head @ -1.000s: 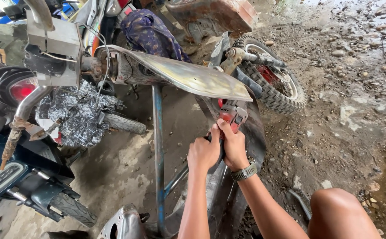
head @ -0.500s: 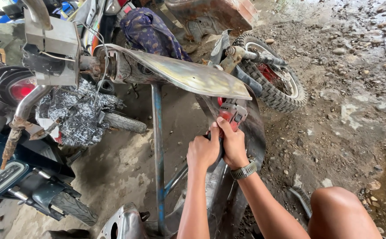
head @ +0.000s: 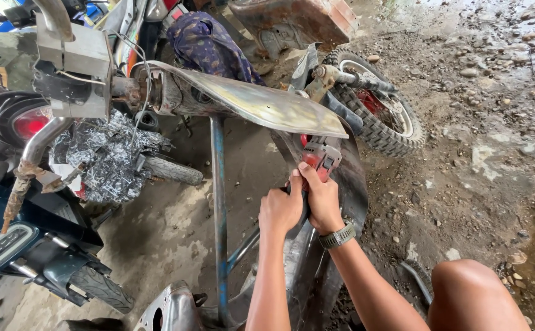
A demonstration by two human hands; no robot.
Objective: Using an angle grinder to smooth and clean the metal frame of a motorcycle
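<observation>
Ground: muddy brown earth (head: 488, 159), wet, strewn with pebbles
Tool: red power tool (head: 320, 157) against a curved metal sheet (head: 348, 184), beneath a tarnished fender panel (head: 261, 104)
Right hand (head: 322, 205): clenched round the tool's body, watch on the wrist
Left hand (head: 281, 209): gripping the tool's rear, touching the right
Stand: blue steel post (head: 219, 202), upright under the panel
Surroundings: knobbly tyre (head: 382, 116) behind, dark motorbike (head: 28, 245) at left

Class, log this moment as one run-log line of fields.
left hand: on red power tool | right hand: gripping it | tool: against dark curved metal panel | nearby: blue stand post
</observation>
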